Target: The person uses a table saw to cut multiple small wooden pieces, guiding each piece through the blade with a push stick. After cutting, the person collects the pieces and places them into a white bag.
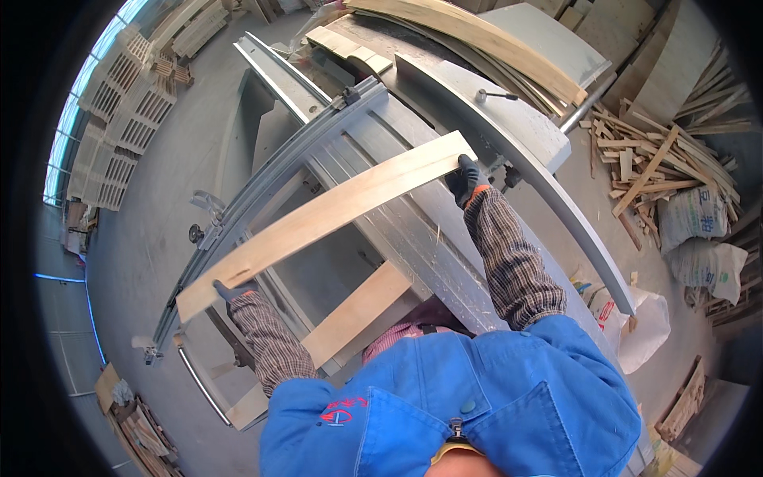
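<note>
Blue jacket (pixel 445 389) up close. Gripping board (pixel 330 208) with left hand (pixel 234 291) and right hand (pixel 462 180), one near each end, over table (pixel 421 238) (can't tell if touching). Mid-handling, probably; not yet released. Unclear if done or left: second board (pixel 358 310), nearer jacket.

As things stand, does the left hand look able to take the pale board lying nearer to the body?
Probably not at once: the left hand grips the left end of the long plank and would need to let go first. Otherwise the pale board looks close and mostly uncovered.
</note>
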Action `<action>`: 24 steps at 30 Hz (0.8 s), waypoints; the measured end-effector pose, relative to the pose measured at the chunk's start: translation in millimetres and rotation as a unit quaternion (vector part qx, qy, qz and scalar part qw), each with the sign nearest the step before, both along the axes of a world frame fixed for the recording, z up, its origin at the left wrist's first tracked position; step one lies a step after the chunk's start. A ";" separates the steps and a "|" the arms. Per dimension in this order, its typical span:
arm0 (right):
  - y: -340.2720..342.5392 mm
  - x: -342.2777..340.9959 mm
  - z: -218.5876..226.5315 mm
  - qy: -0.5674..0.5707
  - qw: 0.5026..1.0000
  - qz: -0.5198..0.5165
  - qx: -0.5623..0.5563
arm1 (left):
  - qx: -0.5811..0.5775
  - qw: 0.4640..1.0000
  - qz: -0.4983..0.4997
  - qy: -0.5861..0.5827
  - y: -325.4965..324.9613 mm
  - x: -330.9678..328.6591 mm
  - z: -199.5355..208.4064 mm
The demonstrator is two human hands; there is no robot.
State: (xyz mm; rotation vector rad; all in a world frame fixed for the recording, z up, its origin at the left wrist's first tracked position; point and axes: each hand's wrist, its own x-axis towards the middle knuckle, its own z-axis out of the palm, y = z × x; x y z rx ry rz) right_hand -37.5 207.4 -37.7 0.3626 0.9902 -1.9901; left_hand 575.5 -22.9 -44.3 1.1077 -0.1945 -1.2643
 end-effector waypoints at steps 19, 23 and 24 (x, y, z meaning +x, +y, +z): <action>-38.0 -25.3 -32.8 0.129 0.975 0.169 0.070 | 0.177 0.983 0.035 -0.012 -60.1 -123.4 -103.2; 17.0 -33.0 -23.1 0.119 0.975 0.159 0.097 | 0.180 0.983 0.024 -0.008 -78.3 -142.1 -108.4; 30.9 -35.6 -22.9 0.116 0.976 0.152 0.106 | 0.181 0.983 0.022 -0.007 -81.2 -147.6 -110.2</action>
